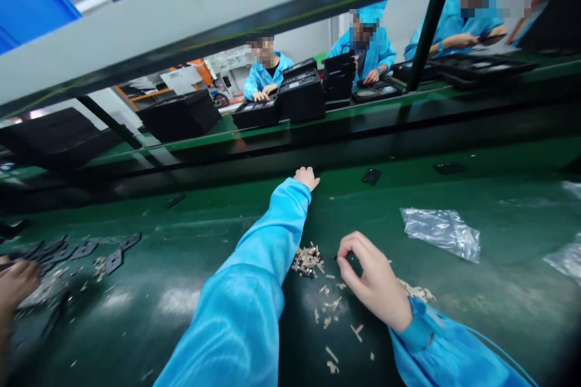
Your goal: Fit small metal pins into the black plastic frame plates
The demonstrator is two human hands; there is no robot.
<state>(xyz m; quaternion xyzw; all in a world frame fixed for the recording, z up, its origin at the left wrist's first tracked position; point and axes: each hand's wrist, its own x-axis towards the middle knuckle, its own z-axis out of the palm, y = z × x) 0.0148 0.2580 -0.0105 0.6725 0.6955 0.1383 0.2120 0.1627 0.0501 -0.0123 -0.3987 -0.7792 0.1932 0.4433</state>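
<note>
Your right hand (376, 287) pinches a dark bit (336, 258), likely light, best edge-held by 2 fingertips, with the pile (307, 260) at its 9 o'clock; your left hand (307, 178), at 12 o'clock, hides its grip.

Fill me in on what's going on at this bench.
The left hand stretches toward the far side of the green bench; whether it holds anything is hidden. The right hand pinches what looks like a small dark piece beside a pile of beige bits. Three people in blue sit opposite.
</note>
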